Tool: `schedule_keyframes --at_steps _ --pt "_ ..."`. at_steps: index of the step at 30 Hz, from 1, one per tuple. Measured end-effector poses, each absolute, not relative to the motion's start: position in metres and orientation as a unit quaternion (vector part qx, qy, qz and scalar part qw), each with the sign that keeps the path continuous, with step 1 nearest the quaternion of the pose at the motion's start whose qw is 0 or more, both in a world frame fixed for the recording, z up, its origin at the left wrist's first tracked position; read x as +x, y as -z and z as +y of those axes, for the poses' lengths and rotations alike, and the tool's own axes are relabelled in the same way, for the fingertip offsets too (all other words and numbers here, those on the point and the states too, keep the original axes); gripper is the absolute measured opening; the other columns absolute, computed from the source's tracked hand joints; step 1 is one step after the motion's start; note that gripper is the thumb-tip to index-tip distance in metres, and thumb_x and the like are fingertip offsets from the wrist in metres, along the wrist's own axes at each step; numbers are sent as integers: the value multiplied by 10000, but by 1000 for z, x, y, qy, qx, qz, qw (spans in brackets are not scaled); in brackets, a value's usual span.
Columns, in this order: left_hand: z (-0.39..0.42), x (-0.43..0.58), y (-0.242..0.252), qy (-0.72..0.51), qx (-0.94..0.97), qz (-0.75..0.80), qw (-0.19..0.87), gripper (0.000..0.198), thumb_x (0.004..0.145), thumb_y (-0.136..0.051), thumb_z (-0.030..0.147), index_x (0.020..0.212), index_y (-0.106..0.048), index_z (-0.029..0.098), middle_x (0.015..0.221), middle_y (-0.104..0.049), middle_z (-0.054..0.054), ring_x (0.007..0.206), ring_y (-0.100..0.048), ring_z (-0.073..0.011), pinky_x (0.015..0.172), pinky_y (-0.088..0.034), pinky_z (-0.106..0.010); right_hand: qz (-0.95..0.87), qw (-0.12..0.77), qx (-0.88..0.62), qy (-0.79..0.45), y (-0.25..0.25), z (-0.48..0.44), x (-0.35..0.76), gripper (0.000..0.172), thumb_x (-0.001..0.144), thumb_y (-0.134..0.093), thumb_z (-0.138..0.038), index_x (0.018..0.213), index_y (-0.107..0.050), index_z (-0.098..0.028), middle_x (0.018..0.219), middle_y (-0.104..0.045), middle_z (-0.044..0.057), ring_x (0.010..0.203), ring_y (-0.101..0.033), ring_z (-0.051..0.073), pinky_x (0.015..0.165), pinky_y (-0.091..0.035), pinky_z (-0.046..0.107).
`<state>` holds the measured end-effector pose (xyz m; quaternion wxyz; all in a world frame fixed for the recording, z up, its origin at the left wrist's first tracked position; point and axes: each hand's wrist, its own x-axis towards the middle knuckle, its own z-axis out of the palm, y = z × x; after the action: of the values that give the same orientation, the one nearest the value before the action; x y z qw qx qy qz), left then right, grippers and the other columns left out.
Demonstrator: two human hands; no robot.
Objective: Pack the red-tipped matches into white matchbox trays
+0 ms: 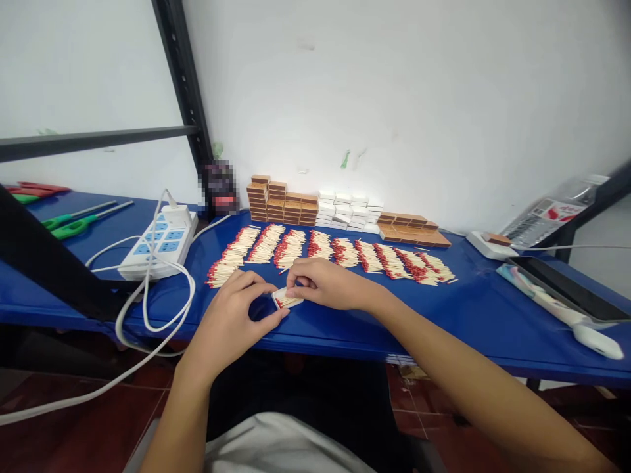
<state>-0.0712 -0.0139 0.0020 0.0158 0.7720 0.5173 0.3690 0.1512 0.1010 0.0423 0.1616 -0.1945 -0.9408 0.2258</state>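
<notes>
A small white matchbox tray (277,299) lies near the front edge of the blue table, with red-tipped matches (290,301) inside it. My left hand (234,322) grips its left end between thumb and index finger. Over the tray's right part, my right hand (323,282) is closed, its fingertips pinched on matches there; the fingers hide part of them. Beyond both hands, several piles of loose matches (283,253) spread in a row across the table.
Along the wall stand stacked brown matchboxes (283,207), white trays (348,211) and more brown boxes (414,231). A white power strip (162,243) with looping cables sits left, near green-handled tools (73,226). A plastic bottle (555,213) and a phone-like dark slab (572,286) lie right.
</notes>
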Motion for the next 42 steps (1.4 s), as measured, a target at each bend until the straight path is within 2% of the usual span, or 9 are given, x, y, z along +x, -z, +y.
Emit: schedule_keyframes --at_steps 3,5,7,11,14,24,32,42 --pt "-13 -70 -2 -372 774 512 23 221 944 -811 392 1103 -768 244 1075 -702 -45 1052 -636 -254 945 -516 -403 -927 210 -219 -219 -37 110 150 91 1035 -684 -253 983 -706 -181 748 -501 -34 716 -489 148 692 -344 280" --pt "-13 -70 -1 -375 774 509 24 211 944 -809 387 1094 -769 245 1070 -706 -43 1051 -638 -251 953 -515 -404 -924 232 -232 -196 -31 118 150 63 1028 -680 -201 1071 -721 -180 776 -518 -29 727 -493 147 710 -353 275" --pt "-12 -69 -1 -376 775 507 23 202 942 -810 380 1084 -770 241 1062 -708 -42 1043 -640 -247 966 -512 -409 -928 230 -237 -174 -26 124 149 104 1010 -699 -169 1111 -723 -178 818 -545 -16 749 -503 148 728 -360 271" --pt "-12 -69 -1 -382 774 505 22 188 936 -812 370 1065 -772 238 1047 -712 -39 1032 -642 -246 956 -512 -405 -929 218 -246 -169 -20 130 146 28 1011 -696 -154 985 -702 -164 827 -562 -7 753 -506 144 730 -359 264" --pt "-12 -68 -1 -383 774 504 22 184 935 -811 373 1060 -772 244 1043 -712 -36 1037 -642 -247 953 -513 -402 -926 208 -264 -174 -22 128 145 113 1019 -698 -171 909 -674 -159 820 -567 -3 750 -502 141 725 -356 262" --pt "-11 -69 -1 -379 778 501 19 177 944 -804 372 1052 -763 239 1036 -706 -37 1015 -640 -241 952 -511 -419 -914 195 -325 -147 -28 115 146 109 1015 -685 -189 911 -674 -162 835 -596 14 776 -524 154 723 -352 278" --pt "-11 -69 -1 -377 775 506 31 189 937 -805 376 1068 -772 244 1056 -716 -43 1024 -639 -248 942 -515 -424 -912 209 -318 -155 -24 117 145 101 1013 -722 -226 942 -673 -174 841 -598 1 771 -514 149 711 -341 276" --pt "-10 -69 0 -379 773 507 28 198 950 -792 391 1081 -771 243 1057 -718 -43 1027 -644 -247 946 -509 -409 -913 177 -328 -168 -27 121 147 149 1035 -710 -253 922 -682 -161 859 -606 24 798 -540 164 734 -365 280"
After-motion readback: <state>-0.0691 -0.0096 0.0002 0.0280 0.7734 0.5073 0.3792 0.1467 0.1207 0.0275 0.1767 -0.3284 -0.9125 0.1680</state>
